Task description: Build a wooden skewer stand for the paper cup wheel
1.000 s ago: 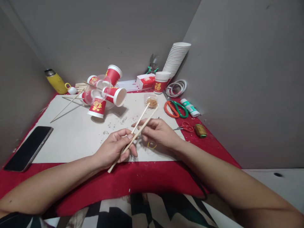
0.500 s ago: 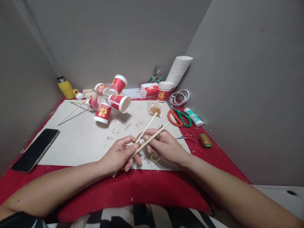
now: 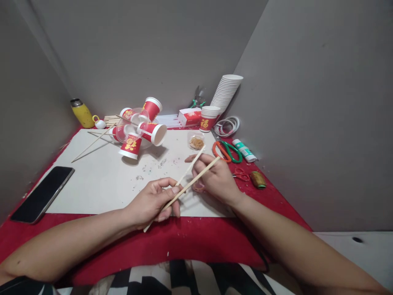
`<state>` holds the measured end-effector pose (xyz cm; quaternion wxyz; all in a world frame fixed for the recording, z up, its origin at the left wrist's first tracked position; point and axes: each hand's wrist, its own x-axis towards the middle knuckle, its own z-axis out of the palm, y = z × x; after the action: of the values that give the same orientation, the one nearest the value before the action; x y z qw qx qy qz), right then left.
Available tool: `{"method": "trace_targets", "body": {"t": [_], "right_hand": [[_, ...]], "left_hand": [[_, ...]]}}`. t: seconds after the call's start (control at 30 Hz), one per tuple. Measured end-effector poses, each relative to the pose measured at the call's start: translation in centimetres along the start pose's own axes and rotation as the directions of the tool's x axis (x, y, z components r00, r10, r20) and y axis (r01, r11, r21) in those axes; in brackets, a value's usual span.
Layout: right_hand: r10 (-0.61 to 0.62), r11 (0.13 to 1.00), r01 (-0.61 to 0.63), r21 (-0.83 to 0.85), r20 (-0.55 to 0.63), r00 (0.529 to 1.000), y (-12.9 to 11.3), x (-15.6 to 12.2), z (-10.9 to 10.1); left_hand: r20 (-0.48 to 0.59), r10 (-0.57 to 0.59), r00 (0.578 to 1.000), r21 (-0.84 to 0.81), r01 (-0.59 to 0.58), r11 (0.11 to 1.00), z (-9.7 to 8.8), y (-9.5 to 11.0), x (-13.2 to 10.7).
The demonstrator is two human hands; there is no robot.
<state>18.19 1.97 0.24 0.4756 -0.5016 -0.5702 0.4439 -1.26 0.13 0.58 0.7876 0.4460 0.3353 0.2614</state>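
Note:
Two thin wooden chopsticks (image 3: 196, 177) cross in my left hand (image 3: 156, 196). Its thumb and fingers pinch them where they cross, and their upper ends point up and to the right. Behind the upper ends is my right hand (image 3: 216, 178), its index finger stretched leftward and the other fingers curled. The sticks partly cover these fingers. A small loop-like shape shows under them, too unclear to name. A clear bag of rubber bands (image 3: 197, 142) lies just beyond the stick tips.
On the white board (image 3: 101, 184) stands an assembly of red paper cups (image 3: 130, 146) with sticks. A phone (image 3: 43, 194) lies left. To the right are orange-and-green handles (image 3: 233, 152), red scissors (image 3: 241, 175), a thread spool (image 3: 258, 180) and a glue tube (image 3: 245, 150). Stacked cups (image 3: 226, 93) lean behind.
My right hand has moved up and away from the left hand, its index finger now stretched out. The yellow loop below it no longer shows there. My left hand still holds the crossed chopsticks.

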Motion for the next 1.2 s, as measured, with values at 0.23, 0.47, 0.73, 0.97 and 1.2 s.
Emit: {"method": "trace_targets", "body": {"t": [0.23, 0.47, 0.73, 0.97, 1.2], "right_hand": [[-0.118, 0.986, 0.140, -0.095, 0.210, 0.971, -0.2, -0.4, 0.4], [-0.199, 0.948, 0.260, -0.185, 0.294, 0.935, -0.6, -0.9, 0.7], [-0.281, 0.895, 0.362, -0.260, 0.302, 0.911, -0.8, -1.1, 0.3], [-0.337, 0.872, 0.377, -0.314, 0.174, 0.925, -0.1, -0.5, -0.2], [-0.222, 0.956, 0.250, -0.154, 0.180, 0.958, -0.3, -0.4, -0.2]], "left_hand": [[-0.063, 0.057, 0.996, -0.023, -0.058, 0.998, -0.2, -0.2, 0.3], [-0.097, 0.030, 0.995, 0.003, -0.030, 1.000, -0.1, -0.3, 0.4], [-0.068, 0.019, 0.997, -0.011, -0.020, 1.000, -0.1, -0.3, 0.2], [-0.072, 0.018, 0.997, -0.016, -0.019, 1.000, 0.2, -0.1, -0.1], [-0.158, 0.053, 0.986, -0.001, -0.054, 0.999, 0.1, -0.1, 0.2]]}}
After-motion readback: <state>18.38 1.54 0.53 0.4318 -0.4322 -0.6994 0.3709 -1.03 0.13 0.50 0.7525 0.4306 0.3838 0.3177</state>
